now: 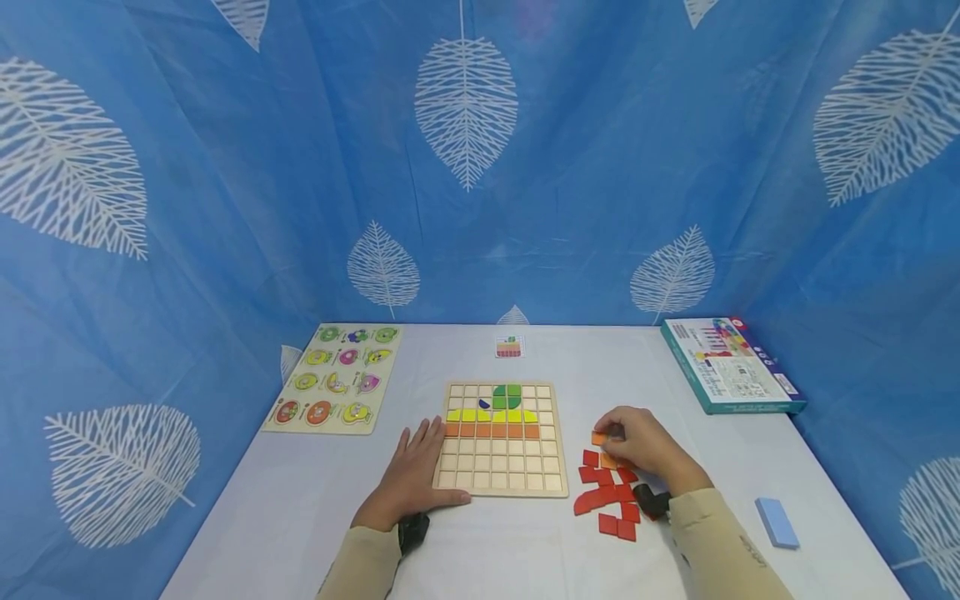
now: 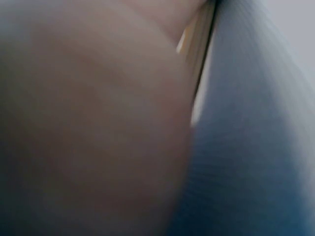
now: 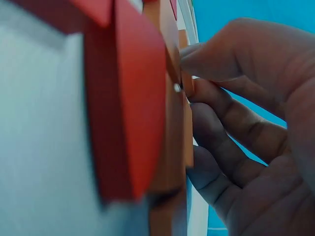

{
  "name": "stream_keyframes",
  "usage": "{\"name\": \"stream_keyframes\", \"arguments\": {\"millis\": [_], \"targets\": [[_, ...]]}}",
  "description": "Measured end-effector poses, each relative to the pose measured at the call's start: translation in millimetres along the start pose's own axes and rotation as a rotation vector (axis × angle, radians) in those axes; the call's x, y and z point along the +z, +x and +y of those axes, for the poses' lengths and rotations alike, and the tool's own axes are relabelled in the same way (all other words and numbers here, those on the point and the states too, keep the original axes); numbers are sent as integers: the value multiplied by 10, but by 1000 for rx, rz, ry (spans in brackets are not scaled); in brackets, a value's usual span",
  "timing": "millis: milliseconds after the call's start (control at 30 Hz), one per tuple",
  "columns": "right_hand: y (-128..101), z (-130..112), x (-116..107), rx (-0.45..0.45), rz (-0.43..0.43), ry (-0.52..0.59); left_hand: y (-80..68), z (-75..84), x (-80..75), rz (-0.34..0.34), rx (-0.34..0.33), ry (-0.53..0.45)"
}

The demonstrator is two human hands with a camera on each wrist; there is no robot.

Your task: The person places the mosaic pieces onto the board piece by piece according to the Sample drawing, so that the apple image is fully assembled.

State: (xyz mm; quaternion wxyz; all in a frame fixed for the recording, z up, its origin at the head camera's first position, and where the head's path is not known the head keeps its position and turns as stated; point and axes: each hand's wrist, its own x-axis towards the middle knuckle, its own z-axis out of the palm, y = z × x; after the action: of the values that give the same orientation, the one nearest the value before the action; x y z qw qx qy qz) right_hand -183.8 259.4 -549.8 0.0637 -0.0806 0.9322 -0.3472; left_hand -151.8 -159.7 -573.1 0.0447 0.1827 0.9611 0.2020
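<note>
My left hand lies with straight fingers along the left edge of a wooden grid board, its thumb at the near corner. The palm fills most of the left wrist view. On the board are a row of orange tiles, a yellow row above it, green pieces and a small blue piece. To the right, my right hand pinches an orange tile between thumb and fingers. Another orange tile lies beneath the hand, beside several red pieces.
A small picture card lies behind the board. A fruit puzzle board is at the back left, a flat box at the back right. One blue block lies right of my right forearm. A blue curtain surrounds the table.
</note>
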Motion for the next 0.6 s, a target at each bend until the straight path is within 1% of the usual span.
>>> {"name": "stream_keyframes", "arguments": {"millis": [200, 433, 500, 600], "targets": [[57, -135, 82, -47, 35, 17, -7, 0, -12, 10, 8, -9], [167, -458, 212, -104, 27, 20, -6, -3, -15, 4, 7, -7], [196, -548, 251, -142, 15, 27, -5, 1, -15, 4, 6, -5], [241, -676, 315, -229, -20, 45, -1, -2, -14, 2, 9, -3]]}}
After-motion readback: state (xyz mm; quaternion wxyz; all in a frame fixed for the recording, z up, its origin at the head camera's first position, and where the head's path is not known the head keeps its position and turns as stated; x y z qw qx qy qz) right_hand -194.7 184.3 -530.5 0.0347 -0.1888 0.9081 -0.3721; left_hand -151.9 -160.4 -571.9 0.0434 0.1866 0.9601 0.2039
